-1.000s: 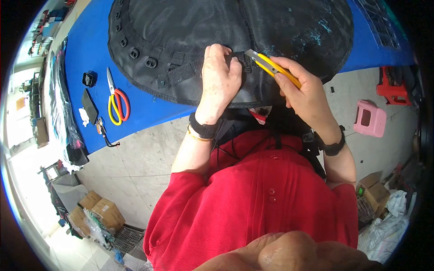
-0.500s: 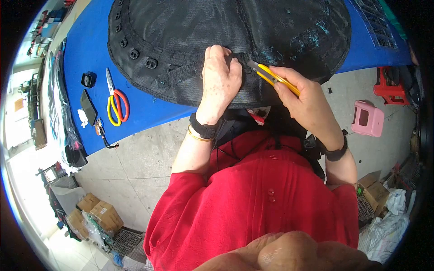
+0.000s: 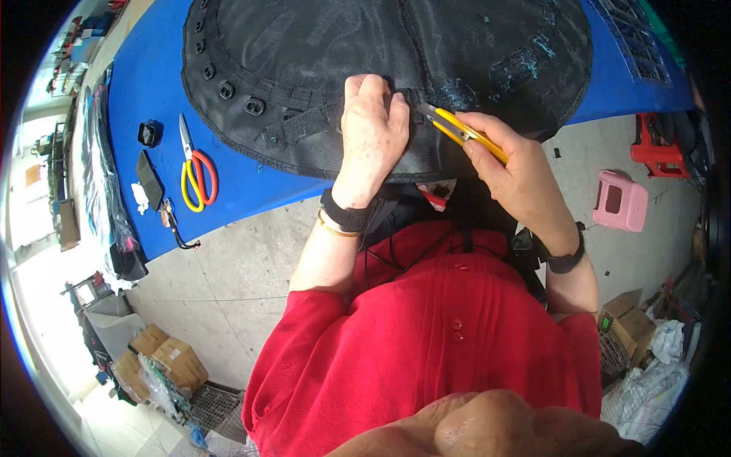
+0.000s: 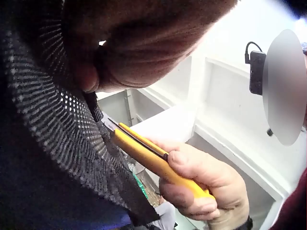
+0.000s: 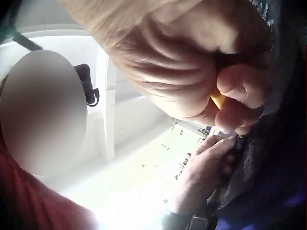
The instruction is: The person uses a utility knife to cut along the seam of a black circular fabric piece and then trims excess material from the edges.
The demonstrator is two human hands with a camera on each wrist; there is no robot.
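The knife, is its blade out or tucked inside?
Out. The metal blade sticks past the front end of the yellow knife that the right hand grips.

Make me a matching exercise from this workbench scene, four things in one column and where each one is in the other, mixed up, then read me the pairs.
Things:
1. slim yellow plastic utility knife
2. metal scissors with red and yellow handles
3. boxy pink plastic object with an opening
4. large rounded black mesh piece

Places:
a. on the grey floor
b. gripped at its near part by the left hand
c. held in the right hand
d. left of the mesh, on the blue table

Pairs: 1-c, 2-d, 3-a, 4-b
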